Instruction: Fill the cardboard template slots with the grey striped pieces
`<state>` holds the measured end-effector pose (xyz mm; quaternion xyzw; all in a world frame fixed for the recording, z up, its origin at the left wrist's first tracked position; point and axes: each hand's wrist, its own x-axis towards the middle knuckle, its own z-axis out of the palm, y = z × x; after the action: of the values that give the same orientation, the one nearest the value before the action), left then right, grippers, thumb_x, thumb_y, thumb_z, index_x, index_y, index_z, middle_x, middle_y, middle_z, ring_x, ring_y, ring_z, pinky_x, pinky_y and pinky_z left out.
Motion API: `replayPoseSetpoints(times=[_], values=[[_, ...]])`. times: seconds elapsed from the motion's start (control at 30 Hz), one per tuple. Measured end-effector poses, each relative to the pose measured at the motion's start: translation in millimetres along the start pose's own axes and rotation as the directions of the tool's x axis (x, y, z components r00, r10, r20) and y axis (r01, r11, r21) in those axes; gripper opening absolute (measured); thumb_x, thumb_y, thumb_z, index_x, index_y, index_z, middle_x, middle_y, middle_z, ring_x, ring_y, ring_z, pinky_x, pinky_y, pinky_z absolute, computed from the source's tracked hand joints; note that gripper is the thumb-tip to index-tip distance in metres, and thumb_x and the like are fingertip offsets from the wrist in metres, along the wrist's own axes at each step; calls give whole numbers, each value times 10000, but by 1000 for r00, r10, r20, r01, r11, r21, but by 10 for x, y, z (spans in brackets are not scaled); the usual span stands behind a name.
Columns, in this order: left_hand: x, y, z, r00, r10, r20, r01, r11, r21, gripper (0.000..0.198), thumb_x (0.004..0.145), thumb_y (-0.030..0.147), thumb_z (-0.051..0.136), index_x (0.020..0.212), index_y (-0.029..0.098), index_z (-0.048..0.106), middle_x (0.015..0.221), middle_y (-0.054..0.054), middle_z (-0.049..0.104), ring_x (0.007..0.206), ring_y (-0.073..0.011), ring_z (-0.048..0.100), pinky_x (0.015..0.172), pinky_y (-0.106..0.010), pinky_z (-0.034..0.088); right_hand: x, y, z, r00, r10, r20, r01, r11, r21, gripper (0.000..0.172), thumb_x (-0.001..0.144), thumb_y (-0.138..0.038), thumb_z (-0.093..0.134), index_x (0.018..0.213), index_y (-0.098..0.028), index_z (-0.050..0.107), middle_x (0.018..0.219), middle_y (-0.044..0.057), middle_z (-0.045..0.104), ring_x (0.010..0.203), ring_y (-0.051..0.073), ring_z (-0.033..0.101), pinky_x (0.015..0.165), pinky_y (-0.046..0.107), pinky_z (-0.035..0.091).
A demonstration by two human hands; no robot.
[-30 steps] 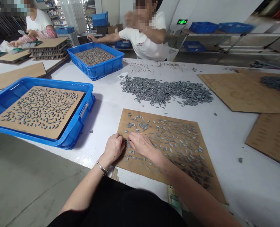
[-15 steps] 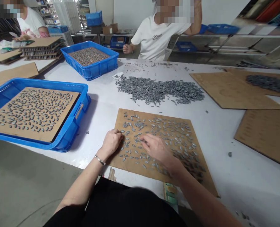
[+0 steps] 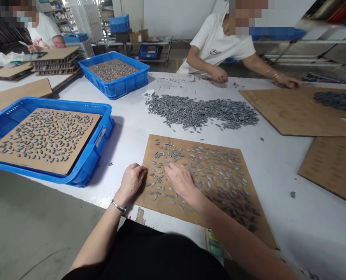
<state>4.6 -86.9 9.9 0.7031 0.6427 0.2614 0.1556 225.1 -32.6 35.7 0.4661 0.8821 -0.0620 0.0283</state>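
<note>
A brown cardboard sheet (image 3: 190,216) lies on the table in front of me, spread with small grey leaf-shaped pieces (image 3: 216,169). At the sheet's left edge is my left hand (image 3: 131,181), fingers curled together; what they hold, if anything, is hidden. My right hand (image 3: 181,182) is over the left half of the sheet, among the pieces. Its fingers are bent down and pressed together, and their tips hide whatever they pinch. Just above the right hand, some pieces sit bunched close together; further right they lie more spread out.
Beyond the sheet lies a heap of grey pieces (image 3: 202,111). A blue tray (image 3: 107,128) on the left holds a piece-covered cardboard; another blue tray (image 3: 129,87) stands behind. More cardboard (image 3: 278,111) lies right, touched by a co-worker's hand (image 3: 289,81). Another person sits far left.
My right hand has shifted slightly left and up over the sheet. My left hand has drawn back a little to the left. The co-worker opposite has lowered both arms to the table.
</note>
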Motion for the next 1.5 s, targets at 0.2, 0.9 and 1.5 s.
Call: replayPoseSetpoints(times=[0.2,0.9,1.5], values=[[-34,99,100,997,49,65,-48,999,-27,188,998,176,580,1019,200,765,969,-78,711,900,-194,680,848,-314,546,0,-2,-87,1000,12,28,-16,994,112,319,1069,-240,433,1028,-212,748,1034,96,713,906,209,651,790,313,425],[-96,74,44,996,-85,-16,85,996,-25,178,1011,197,552,973,194,726,927,-62,675,837,-185,652,788,-304,530,-68,62,-160,993,29,117,-45,989,140,259,1047,-224,446,988,-197,697,1025,82,735,887,193,674,748,289,393],[-205,33,134,993,-117,10,118,988,-100,161,999,178,562,957,184,717,908,-61,662,856,-198,638,809,-313,515,63,-197,-207,983,18,183,-35,995,89,239,1061,-284,494,1033,-186,711,1093,106,717,949,206,686,746,297,409]])
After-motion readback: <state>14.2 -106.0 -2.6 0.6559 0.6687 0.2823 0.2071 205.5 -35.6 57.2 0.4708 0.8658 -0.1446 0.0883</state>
